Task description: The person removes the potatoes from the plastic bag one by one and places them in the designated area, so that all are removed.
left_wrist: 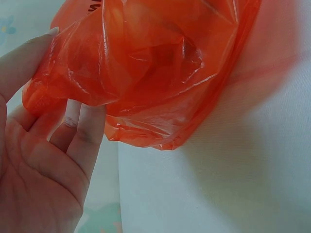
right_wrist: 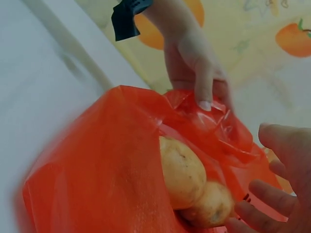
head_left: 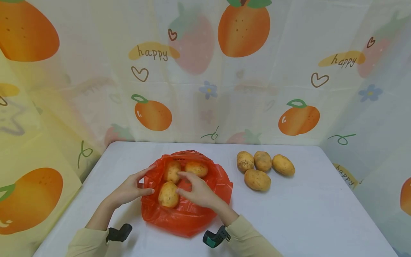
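Observation:
A red plastic bag (head_left: 189,223) stands on the table with its mouth spread open. Three potatoes show inside: one nearest me (head_left: 167,200), one behind it (head_left: 171,169) and one at the back right (head_left: 198,169). My left hand (head_left: 130,191) pinches the bag's left rim, thumb on one side and fingers on the other, as the left wrist view also shows. Over the bag's opening is my right hand (head_left: 199,191), its fingers spread apart beside the potatoes. In the right wrist view this hand (right_wrist: 286,184) holds nothing, and a gap shows between thumb and fingers.
Several loose potatoes (head_left: 258,179) lie grouped on the white table (head_left: 305,214), to the right of the bag. A curtain printed with fruit (head_left: 205,117) hangs behind the table and along its sides. A dark camera band (head_left: 118,233) sits on each wrist.

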A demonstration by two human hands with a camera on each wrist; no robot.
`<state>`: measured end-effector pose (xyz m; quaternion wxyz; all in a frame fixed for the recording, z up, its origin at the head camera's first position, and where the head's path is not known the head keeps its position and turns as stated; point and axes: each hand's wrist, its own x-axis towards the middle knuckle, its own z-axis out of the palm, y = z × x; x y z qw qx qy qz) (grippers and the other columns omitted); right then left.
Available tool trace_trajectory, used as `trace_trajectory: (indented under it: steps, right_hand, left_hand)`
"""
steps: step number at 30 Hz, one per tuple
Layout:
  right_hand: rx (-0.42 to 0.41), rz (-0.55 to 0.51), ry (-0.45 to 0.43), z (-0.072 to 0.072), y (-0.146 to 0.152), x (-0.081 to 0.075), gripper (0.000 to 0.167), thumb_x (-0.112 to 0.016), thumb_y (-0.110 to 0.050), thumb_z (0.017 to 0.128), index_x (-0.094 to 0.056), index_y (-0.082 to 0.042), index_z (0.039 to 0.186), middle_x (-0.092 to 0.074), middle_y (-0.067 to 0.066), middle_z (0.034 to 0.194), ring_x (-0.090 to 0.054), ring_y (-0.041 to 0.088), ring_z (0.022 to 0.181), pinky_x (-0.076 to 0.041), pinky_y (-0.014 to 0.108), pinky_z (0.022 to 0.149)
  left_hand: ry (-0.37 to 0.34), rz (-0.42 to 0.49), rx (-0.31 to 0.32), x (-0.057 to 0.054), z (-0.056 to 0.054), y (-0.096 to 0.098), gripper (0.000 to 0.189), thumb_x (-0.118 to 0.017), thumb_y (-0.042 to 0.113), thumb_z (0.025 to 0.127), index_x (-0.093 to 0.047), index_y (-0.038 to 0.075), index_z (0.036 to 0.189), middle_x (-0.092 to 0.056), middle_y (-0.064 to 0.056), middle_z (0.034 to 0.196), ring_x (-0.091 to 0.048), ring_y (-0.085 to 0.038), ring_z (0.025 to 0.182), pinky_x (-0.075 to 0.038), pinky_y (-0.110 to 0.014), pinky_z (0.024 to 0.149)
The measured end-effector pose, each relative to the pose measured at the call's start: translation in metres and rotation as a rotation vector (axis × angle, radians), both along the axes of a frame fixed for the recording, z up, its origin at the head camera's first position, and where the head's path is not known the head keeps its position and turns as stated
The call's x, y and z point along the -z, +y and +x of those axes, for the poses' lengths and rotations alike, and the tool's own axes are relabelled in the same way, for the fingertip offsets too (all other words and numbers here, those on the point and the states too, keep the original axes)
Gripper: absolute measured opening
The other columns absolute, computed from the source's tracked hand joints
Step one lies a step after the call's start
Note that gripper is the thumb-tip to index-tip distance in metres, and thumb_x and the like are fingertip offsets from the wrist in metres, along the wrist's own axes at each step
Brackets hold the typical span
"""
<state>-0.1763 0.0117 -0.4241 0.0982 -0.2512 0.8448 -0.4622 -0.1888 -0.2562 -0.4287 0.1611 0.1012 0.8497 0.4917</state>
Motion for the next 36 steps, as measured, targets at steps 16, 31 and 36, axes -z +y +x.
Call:
trace_trajectory:
  steps: [16,31,36]
  right_hand:
    - [-0.020,0.161,-0.073,-0.006,-0.027,0.010,0.056,-0.065,-0.040,0.084,-0.043,-0.029,0.134,-0.047,-0.005,0.129,-0.048,0.012,0.114,-0.048,0.033,0.091]
    - [-0.005,0.232,-0.032,-0.011,-0.036,0.022,0.059,-0.064,-0.040,0.083,-0.044,-0.021,0.135,-0.047,-0.003,0.128,-0.048,0.012,0.111,-0.046,0.032,0.094]
    - [-0.008,0.257,-0.040,-0.010,-0.040,0.023,0.060,-0.065,-0.040,0.083,-0.043,-0.020,0.136,-0.047,-0.002,0.129,-0.048,0.013,0.112,-0.046,0.033,0.094]
  left_hand:
    - [0.005,-0.001,0.009,0.000,0.000,-0.001,0.077,-0.072,0.022,0.079,-0.030,0.029,0.144,-0.041,-0.014,0.138,-0.059,-0.024,0.096,-0.054,-0.033,0.076]
    - [0.003,-0.007,0.001,0.000,0.001,-0.001,0.078,-0.072,0.022,0.079,-0.029,0.028,0.144,-0.042,-0.015,0.137,-0.058,-0.025,0.091,-0.054,-0.032,0.073]
    - [0.010,-0.013,-0.003,0.000,0.001,-0.002,0.078,-0.072,0.022,0.079,-0.030,0.026,0.144,-0.044,-0.014,0.135,-0.057,-0.025,0.091,-0.054,-0.030,0.073]
